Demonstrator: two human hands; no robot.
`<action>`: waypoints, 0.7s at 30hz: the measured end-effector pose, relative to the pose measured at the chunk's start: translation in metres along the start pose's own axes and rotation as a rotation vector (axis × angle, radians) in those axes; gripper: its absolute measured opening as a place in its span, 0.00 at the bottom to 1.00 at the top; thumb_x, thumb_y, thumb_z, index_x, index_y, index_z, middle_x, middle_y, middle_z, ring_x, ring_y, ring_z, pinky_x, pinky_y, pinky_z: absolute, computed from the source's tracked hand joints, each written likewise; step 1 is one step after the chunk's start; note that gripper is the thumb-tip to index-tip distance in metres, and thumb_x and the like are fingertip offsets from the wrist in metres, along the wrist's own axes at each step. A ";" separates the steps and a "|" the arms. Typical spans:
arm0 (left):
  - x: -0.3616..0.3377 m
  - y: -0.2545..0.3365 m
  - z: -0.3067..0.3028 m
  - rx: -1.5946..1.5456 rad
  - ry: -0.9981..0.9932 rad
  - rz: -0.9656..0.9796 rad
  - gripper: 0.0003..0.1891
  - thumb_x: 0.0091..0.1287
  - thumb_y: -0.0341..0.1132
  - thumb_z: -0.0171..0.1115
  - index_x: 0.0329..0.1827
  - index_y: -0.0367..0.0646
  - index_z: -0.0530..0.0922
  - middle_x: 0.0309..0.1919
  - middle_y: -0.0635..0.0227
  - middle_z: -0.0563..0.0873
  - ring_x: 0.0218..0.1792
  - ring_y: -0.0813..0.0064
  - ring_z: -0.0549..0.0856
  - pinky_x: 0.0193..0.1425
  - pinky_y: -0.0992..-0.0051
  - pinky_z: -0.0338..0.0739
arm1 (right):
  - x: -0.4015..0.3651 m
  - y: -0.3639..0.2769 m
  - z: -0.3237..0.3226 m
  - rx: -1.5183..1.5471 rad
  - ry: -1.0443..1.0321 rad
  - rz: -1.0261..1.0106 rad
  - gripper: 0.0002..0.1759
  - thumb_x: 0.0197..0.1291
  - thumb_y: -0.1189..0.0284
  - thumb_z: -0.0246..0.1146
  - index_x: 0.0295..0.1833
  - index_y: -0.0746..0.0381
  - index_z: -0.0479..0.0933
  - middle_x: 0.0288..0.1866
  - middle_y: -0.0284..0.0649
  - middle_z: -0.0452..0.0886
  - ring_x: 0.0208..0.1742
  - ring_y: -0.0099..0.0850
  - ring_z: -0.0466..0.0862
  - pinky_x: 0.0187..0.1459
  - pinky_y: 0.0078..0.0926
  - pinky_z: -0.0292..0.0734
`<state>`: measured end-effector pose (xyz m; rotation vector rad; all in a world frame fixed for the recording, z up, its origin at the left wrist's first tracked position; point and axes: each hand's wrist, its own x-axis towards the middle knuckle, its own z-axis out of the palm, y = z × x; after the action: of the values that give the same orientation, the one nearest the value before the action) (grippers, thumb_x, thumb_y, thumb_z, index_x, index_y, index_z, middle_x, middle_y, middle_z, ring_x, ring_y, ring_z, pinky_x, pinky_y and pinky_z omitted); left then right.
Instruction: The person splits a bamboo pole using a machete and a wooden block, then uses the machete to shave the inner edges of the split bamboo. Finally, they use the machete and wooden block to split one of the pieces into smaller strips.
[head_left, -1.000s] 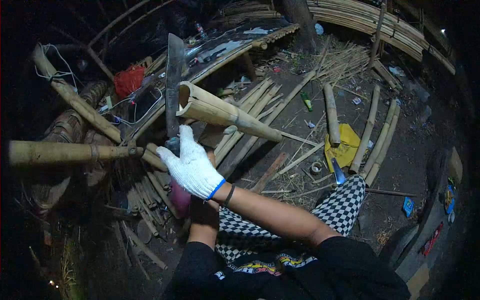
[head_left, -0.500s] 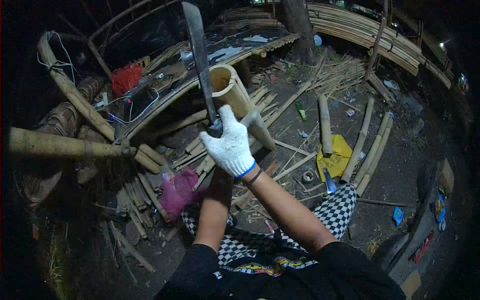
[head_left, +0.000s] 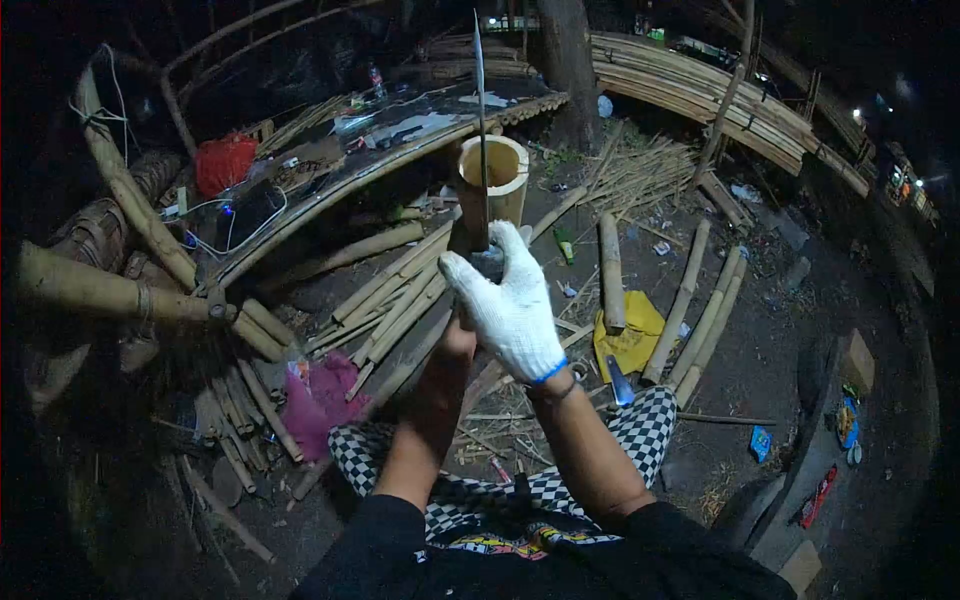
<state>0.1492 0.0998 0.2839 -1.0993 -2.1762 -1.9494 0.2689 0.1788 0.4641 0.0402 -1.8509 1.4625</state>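
Note:
My right hand [head_left: 515,315], in a white knitted glove with a blue cuff, is closed around the lower end of a machete [head_left: 483,130]. The long blade stands upright, nearly edge-on to me. Directly behind it is a thick bamboo tube [head_left: 512,190], its hollow cut end facing up. Whether the blade touches the tube's rim cannot be told. The left forearm [head_left: 420,430] reaches up beside the right one. Its wrist lies in shadow, and my left hand is hidden behind the glove and blade, so its grip does not show.
Split bamboo strips [head_left: 390,295] lie left of the tube. Bamboo lengths [head_left: 680,300] and a yellow bag [head_left: 630,335] with a metal blade [head_left: 620,383] are at right. A pink net bag [head_left: 320,400] lies lower left. A bamboo platform [head_left: 330,185] stands behind, near a tree trunk [head_left: 572,80].
The machete has turned from a leftward slant to upright, now edge-on before the tube. My gloved right hand and the tube appear farther right in view, and the tube looks more upright.

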 end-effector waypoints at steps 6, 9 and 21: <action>0.025 -0.011 0.014 0.000 -0.028 0.052 0.33 0.59 0.46 0.71 0.63 0.40 0.71 0.51 0.55 0.83 0.51 0.58 0.84 0.55 0.65 0.80 | -0.003 -0.033 -0.026 0.763 -0.180 0.443 0.14 0.64 0.67 0.66 0.48 0.60 0.70 0.31 0.29 0.74 0.27 0.18 0.74 0.28 0.18 0.72; 0.035 -0.013 0.021 -0.011 -0.059 0.059 0.33 0.59 0.46 0.70 0.63 0.40 0.71 0.52 0.55 0.83 0.51 0.58 0.84 0.55 0.65 0.80 | 0.005 -0.027 -0.026 0.747 -0.084 0.392 0.13 0.66 0.67 0.64 0.46 0.59 0.68 0.29 0.30 0.73 0.23 0.19 0.73 0.23 0.19 0.71; 0.123 -0.034 0.077 -0.009 0.013 0.208 0.32 0.60 0.46 0.70 0.64 0.40 0.70 0.52 0.55 0.83 0.52 0.58 0.84 0.54 0.65 0.80 | 0.023 -0.003 -0.037 0.422 0.086 0.230 0.16 0.66 0.62 0.64 0.49 0.61 0.73 0.36 0.35 0.80 0.37 0.21 0.78 0.41 0.24 0.75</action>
<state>0.0728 0.2274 0.2935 -1.2530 -1.9584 -1.8738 0.2737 0.2183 0.4814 -0.0314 -1.4875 1.9640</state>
